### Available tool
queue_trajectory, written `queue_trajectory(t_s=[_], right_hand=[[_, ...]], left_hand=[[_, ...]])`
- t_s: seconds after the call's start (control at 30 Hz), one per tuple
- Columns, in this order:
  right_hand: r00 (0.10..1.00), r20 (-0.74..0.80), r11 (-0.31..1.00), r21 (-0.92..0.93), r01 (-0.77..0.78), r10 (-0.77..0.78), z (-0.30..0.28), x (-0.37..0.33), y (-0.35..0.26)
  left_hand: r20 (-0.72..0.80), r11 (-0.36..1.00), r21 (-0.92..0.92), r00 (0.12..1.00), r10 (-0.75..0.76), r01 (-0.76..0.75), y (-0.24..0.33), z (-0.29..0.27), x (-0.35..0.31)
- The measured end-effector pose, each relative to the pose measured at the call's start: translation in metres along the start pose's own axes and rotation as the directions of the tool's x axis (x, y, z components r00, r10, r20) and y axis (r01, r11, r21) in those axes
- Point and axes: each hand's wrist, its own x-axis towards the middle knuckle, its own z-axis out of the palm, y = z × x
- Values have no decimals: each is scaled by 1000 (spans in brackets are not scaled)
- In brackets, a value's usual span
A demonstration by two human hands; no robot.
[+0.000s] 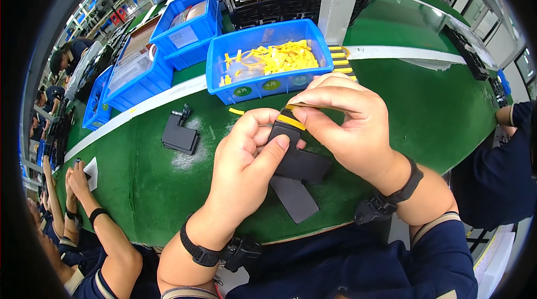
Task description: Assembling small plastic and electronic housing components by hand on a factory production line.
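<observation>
My left hand (238, 165) is closed around a flat black part (285, 132), thumb pressed on its face near the upper end. A yellow strip (292, 122) lies across that end. My right hand (358, 123) pinches at the same end, thumb and forefinger together; whatever sits between those fingertips is too hidden to name. Below, a dark plate (307, 165) may belong to the held part or lie under it; I cannot tell which. Another black piece (296, 203) rests on the green table near its front edge.
Beyond my hands stands a blue bin (268, 88) with many yellow strips (285, 56). Stacked black L-shaped parts (179, 136) lie at left, by a loose yellow strip (236, 111). More blue bins (142, 86) stand farther left. A white post (338, 5) rises behind. Co-workers sit both sides.
</observation>
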Motion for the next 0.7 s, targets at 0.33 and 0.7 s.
queue_trajectory(t_s=[0.33,0.7], right_hand=[[979,29,971,-126,202,-200,-1,1,5],[956,52,917,-270,293,-290,1,2,1]], left_hand=[[17,999,-48,1000,17,-17,2,-1,1],[2,998,-69,1000,11,-11,-1,-1,0]])
